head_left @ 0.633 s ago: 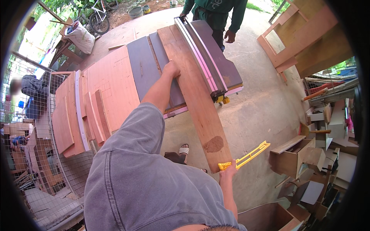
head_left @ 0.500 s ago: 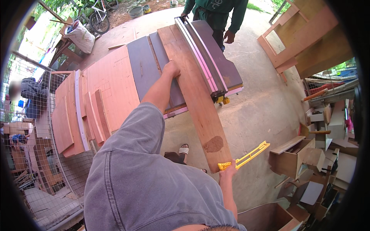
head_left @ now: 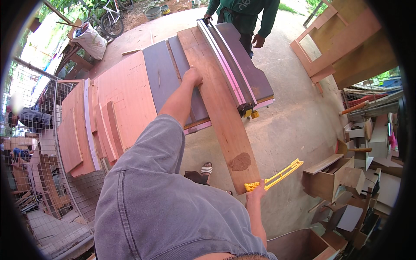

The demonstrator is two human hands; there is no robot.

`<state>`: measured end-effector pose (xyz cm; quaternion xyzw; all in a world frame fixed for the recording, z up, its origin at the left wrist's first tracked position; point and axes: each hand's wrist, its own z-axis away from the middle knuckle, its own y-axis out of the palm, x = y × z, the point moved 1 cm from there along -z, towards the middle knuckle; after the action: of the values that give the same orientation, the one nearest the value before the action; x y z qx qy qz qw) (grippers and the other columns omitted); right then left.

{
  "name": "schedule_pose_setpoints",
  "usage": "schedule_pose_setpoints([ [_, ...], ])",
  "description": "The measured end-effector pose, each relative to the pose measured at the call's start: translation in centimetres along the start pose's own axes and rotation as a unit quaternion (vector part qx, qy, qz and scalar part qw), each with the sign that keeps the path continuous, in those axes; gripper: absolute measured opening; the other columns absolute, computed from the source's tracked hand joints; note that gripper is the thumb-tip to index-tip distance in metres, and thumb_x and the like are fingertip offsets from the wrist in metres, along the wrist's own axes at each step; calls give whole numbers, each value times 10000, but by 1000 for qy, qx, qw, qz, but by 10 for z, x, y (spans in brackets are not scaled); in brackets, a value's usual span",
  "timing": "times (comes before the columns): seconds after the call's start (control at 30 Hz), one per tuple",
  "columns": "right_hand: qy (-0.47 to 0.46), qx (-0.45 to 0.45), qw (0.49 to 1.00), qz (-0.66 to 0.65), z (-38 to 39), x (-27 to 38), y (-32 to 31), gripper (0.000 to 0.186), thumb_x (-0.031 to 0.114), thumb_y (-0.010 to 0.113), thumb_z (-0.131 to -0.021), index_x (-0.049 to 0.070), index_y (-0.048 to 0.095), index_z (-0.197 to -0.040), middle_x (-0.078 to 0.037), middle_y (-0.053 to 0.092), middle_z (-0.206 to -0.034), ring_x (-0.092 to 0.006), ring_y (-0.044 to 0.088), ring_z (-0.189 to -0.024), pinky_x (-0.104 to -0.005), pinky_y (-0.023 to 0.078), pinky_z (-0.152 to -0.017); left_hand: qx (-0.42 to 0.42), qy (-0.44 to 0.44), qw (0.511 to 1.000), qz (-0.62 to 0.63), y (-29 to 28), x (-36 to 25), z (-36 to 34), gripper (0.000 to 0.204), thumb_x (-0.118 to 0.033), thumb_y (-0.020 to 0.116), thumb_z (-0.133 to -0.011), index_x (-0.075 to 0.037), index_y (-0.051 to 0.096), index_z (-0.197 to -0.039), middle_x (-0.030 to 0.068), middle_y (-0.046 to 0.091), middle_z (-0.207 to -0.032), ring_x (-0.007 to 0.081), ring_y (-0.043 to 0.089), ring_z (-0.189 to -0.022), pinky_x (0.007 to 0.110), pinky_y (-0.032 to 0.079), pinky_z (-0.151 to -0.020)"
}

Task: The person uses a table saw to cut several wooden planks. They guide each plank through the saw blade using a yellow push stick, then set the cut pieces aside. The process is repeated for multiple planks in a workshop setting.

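Note:
A long wooden board (head_left: 219, 108) with a dark patch near its close end lies partly on the grey table saw (head_left: 158, 73), alongside its metal fence (head_left: 223, 60). My left hand (head_left: 192, 78) is closed at the board's left edge, over the saw table; its fingertips are partly hidden. At the close end, which sticks out past the table, my right hand (head_left: 256, 190) grips a yellow push stick (head_left: 281, 174). The push stick's head rests on the board's end corner.
Plywood panels and strips (head_left: 123, 82) extend the work surface leftward. Across the saw stands a co-worker in green (head_left: 245, 15), one hand at the fence's far end. Wooden boxes and offcuts (head_left: 333, 177) crowd the right; a wire mesh fence (head_left: 65, 173) stands left.
My hands, the board and the push stick hold nearly still. Behind the wire mesh at the left, a dark-clothed figure has shifted.

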<state>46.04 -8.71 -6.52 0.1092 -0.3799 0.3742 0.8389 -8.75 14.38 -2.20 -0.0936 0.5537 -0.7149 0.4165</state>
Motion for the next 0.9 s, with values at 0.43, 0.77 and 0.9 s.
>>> schedule_pose_setpoints([
  [0.43, -2, 18, 1000, -7, 1, -1, 6, 369, 185, 653, -987, 45, 508, -1296, -117, 625, -1126, -282, 681, -947, -481, 604, -763, 16, 59, 995, -74, 31, 25, -55, 977, -158, 790, -820, 141, 220, -1556, 261, 720, -1183, 362, 709, -1128, 418, 601, -895],
  [0.77, 1, 14, 1000, -6, 9, 3, 13, 403, 181, 666, -975, 30, 494, -1306, -128, 629, -1132, -290, 690, -943, -479, 607, -750, -5, 0, 1000, 11, 1, 8, -20, 986, -159, 790, -806, 134, 225, -1559, 257, 725, -1168, 360, 717, -1108, 421, 601, -888],
  [0.9, 1, 9, 1000, -9, 10, 3, 15, 399, 176, 669, -972, 31, 498, -1303, -125, 630, -1124, -289, 689, -937, -480, 605, -750, 5, -16, 1000, -9, 5, 10, -27, 926, -266, 780, -881, 82, 265, -1568, 230, 719, -1176, 334, 722, -1078, 416, 592, -839],
])
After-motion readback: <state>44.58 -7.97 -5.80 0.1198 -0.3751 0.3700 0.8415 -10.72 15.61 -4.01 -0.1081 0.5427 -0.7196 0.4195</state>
